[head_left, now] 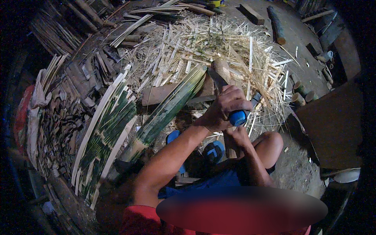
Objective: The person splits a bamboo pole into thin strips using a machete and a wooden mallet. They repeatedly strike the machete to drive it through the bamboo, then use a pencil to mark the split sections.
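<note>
Splitting green bamboo with a blue-handled blade over a litter of pale shavings.

At the far left, a fan of thin green-and-pale split bamboo strips [103,133] lies spread on the ground beside dark scrap pieces. Just right of it, a long green bamboo section [168,107] slants from near left up to far right, its top end meeting the broad dark metal blade with a blue handle [238,116]. The left hand [225,109] is curled tight around that handle. Just below it, the right hand [237,137] is mostly hidden, so its grip cannot be told. Beyond, a heap of pale bamboo shavings [203,47] covers the ground; a brown round log [276,25] lies far right.
</note>
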